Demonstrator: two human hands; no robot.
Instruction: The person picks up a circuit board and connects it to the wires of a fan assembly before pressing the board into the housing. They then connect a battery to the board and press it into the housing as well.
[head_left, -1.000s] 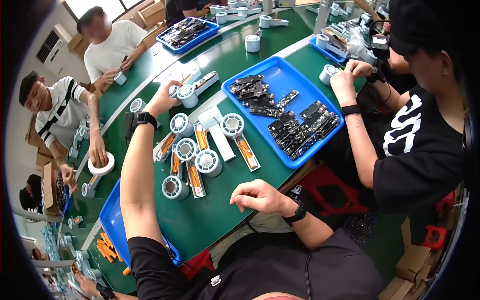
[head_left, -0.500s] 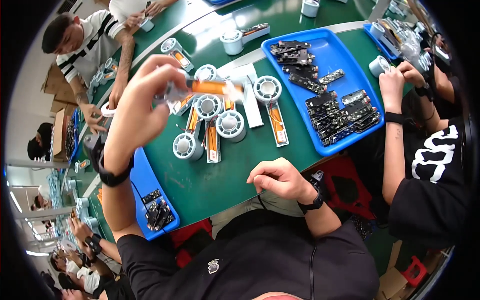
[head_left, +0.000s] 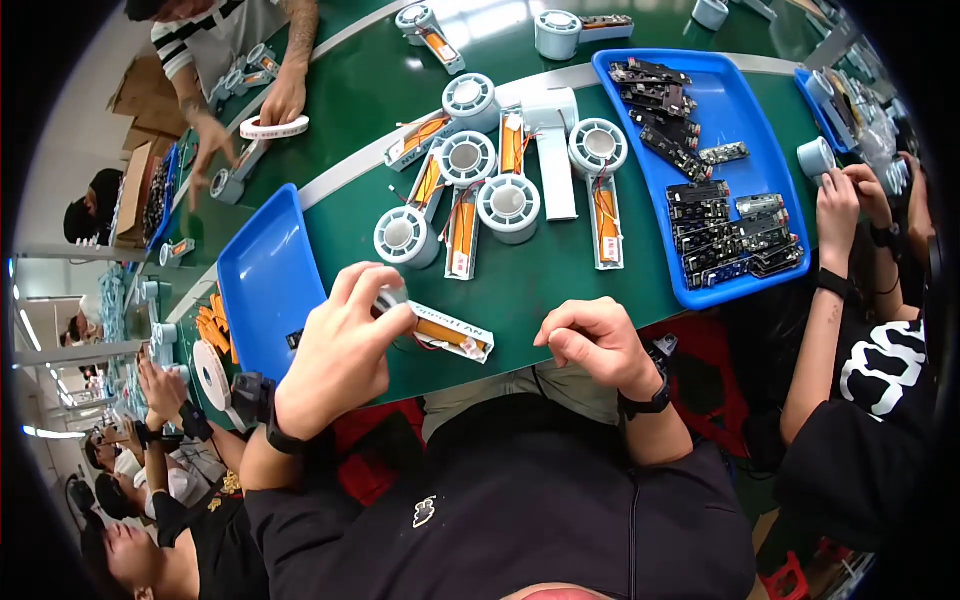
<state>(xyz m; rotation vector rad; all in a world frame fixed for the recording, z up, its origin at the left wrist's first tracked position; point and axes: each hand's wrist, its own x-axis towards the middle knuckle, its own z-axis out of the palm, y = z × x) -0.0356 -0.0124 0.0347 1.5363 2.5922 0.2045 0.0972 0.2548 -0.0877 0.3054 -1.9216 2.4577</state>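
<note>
My left hand [head_left: 345, 335] is closed around the round head of a light blue handheld fan [head_left: 445, 330], close to the table's near edge. The fan's open handle points right and shows an orange battery and thin wires; my fingers cover most of its head. My right hand [head_left: 600, 345] hovers by the same edge, fingers loosely curled, with nothing visible in it. Beyond both hands lies a group of similar fans [head_left: 508, 207], their handles open on orange batteries. Among them is a plain light blue handle piece [head_left: 557, 175].
To the right, a blue tray [head_left: 715, 90] holds many black circuit boards [head_left: 705, 240]. Another blue tray [head_left: 265, 260] stands at left, near a white tape roll [head_left: 210, 375] and orange batteries [head_left: 215, 325]. Co-workers' hands are busy at far left [head_left: 285, 95] and right [head_left: 840, 205].
My left hand has come down from over the group of fans to the near edge, bringing the held fan with it. My right hand keeps its curled pose. The whole view has shifted.
</note>
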